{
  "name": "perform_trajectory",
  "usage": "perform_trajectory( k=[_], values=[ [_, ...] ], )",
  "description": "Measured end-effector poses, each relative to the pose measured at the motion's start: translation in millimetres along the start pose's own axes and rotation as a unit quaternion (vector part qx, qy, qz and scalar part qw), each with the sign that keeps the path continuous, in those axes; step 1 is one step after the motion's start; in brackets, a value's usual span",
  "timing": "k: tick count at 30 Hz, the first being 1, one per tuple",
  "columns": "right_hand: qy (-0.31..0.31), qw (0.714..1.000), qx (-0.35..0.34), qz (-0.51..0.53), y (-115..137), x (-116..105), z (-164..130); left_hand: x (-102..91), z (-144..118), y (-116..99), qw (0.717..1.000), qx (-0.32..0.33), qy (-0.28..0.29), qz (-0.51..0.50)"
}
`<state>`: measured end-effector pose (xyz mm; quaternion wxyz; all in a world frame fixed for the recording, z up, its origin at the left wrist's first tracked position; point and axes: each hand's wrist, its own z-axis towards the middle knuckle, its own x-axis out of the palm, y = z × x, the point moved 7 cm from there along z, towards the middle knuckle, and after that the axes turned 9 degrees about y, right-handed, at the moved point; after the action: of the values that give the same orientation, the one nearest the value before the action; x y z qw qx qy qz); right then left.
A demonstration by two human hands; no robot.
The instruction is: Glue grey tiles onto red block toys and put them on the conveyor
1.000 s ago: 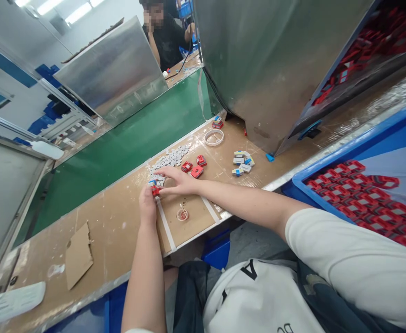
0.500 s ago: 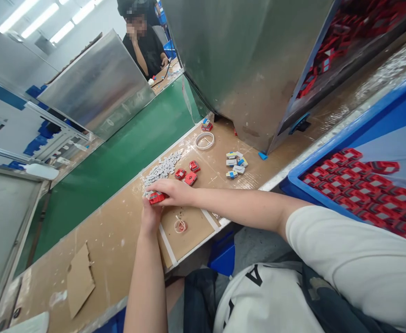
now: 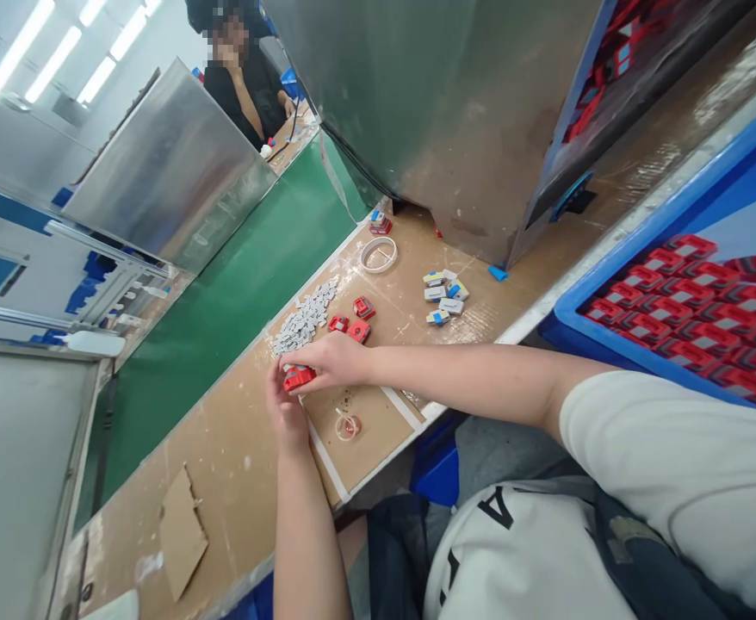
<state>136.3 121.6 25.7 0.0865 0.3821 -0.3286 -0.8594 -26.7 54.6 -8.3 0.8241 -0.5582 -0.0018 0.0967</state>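
On the brown bench (image 3: 236,448), your left hand (image 3: 286,405) and right hand (image 3: 330,360) had closed together on the small red plastic part (image 3: 298,376), lifted since a second earlier from beside the grey pile (image 3: 304,317).

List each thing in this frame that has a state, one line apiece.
Left hand: closed on the red part.
Right hand: closed on the same part from above.
Red part: held off the bench by both hands.
Grey pieces: loose heap on the bench.
Tape ring: lying flat.
Blue crate: open, red parts in rows.
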Motion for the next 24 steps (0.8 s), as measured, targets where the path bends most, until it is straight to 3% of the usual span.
perform_trajectory(
  k=[2, 4, 9, 17, 24],
  values=[
    [0.022, 1.000, 0.006, -0.006, 2, 1, 1, 12.0, -1, -4, 0.999, 0.001, 0.045, 0.004],
    [0.045, 0.999, 0.017, -0.020, 3, 3, 2, 16.0, -2, -7, 0.999, -0.001, 0.051, 0.013],
    [0.078, 0.996, 0.038, -0.024, 4, 7, 3, 14.0, -4, -10, 1.000, 0.005, 0.021, 0.017],
    [0.102, 0.990, 0.094, -0.037, 5, 8, 3, -3.1, -9, -2, 0.996, 0.007, -0.093, -0.007],
    [0.108, 0.991, 0.081, -0.009, 2, 10, 3, 3.0, -3, -4, 0.996, -0.035, -0.060, -0.055]
  ],
)
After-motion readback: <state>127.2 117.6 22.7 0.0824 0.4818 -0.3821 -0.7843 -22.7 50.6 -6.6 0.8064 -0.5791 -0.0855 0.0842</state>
